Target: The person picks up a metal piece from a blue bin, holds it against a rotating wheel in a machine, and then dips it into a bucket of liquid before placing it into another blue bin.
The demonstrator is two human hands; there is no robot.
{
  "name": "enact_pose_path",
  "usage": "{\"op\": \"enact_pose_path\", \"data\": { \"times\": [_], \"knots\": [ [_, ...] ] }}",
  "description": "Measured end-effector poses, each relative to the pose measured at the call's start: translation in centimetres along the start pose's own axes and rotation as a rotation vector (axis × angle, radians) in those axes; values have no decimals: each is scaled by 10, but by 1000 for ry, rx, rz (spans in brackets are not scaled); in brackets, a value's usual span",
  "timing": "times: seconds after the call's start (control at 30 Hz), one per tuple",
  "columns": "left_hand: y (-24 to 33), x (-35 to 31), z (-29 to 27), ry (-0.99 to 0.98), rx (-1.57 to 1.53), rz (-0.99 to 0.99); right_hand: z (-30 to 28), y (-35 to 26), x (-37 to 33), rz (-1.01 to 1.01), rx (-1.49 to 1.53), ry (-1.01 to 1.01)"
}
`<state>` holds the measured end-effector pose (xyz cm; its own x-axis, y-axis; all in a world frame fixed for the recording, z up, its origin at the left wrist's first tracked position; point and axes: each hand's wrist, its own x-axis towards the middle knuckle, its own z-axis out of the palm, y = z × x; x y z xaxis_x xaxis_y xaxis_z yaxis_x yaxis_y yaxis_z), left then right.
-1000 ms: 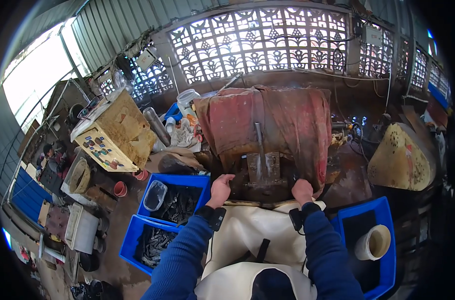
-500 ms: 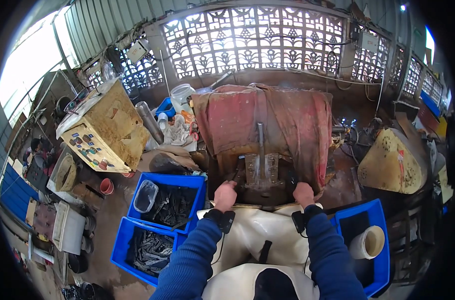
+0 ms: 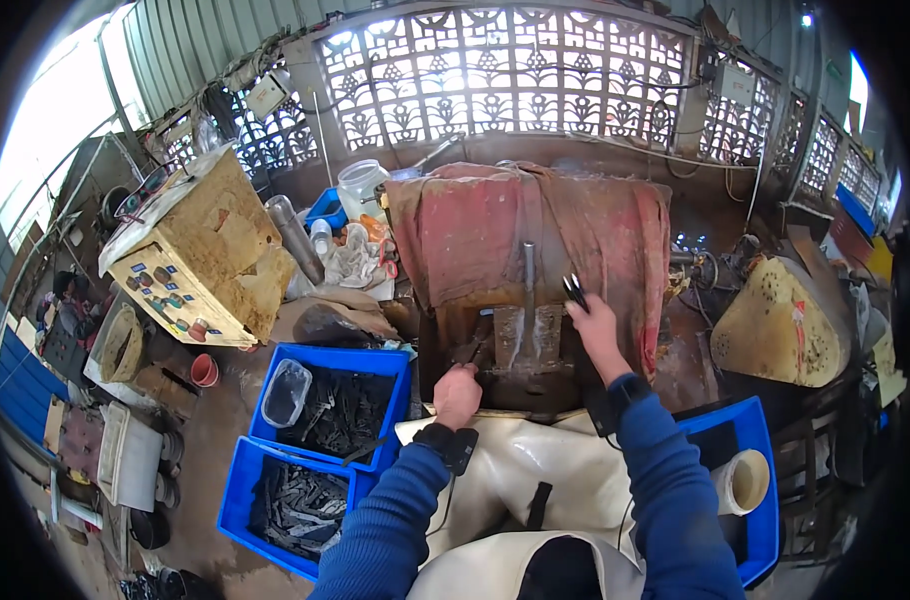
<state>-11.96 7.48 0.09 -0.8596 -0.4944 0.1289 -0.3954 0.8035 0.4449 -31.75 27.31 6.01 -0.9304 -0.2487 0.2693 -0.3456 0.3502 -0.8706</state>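
Note:
My right hand (image 3: 592, 325) is raised before the cloth-draped machine, closed on a dark narrow piece with shiny pointed metal tips (image 3: 575, 290). Its exact kind is unclear. At the left of the machine's opening, my left hand (image 3: 457, 392) is closed, with a thin dark strip (image 3: 476, 350) sticking up from its fingers. Between the hands stands a wet metal plate (image 3: 528, 335), with an upright metal bar (image 3: 529, 270) above it. Stained red cloth (image 3: 465, 225) covers the machine. A cream apron (image 3: 495, 460) lies over my lap, below both hands.
At my left, two blue bins (image 3: 237, 535) hold many dark flat pieces; a clear plastic tub (image 3: 287, 392) sits in the farther one. Another blue bin (image 3: 758, 425) at right holds a cream bucket (image 3: 743, 483). A stained control box (image 3: 215, 245) stands far left, a yellowish guard (image 3: 785, 325) right.
My right hand has risen away from the machine's opening, bringing the dark piece with shiny tips into clear view. The left hand stays almost in place at the opening's left side.

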Motion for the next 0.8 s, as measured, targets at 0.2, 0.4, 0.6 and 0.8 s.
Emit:
{"op": "enact_pose_path", "data": {
  "times": [0.2,0.4,0.6,0.8],
  "knots": [
    [7,5,6,-18,-12,-2,49,-89,51,-229,-248,176],
    [8,5,6,7,-16,-3,66,-103,76,-244,-479,49],
    [4,5,6,5,-14,-19,71,-102,81,-239,-589,8],
    [10,7,6,-8,-7,-8,68,-96,83,-226,-594,42]
  ]
}}
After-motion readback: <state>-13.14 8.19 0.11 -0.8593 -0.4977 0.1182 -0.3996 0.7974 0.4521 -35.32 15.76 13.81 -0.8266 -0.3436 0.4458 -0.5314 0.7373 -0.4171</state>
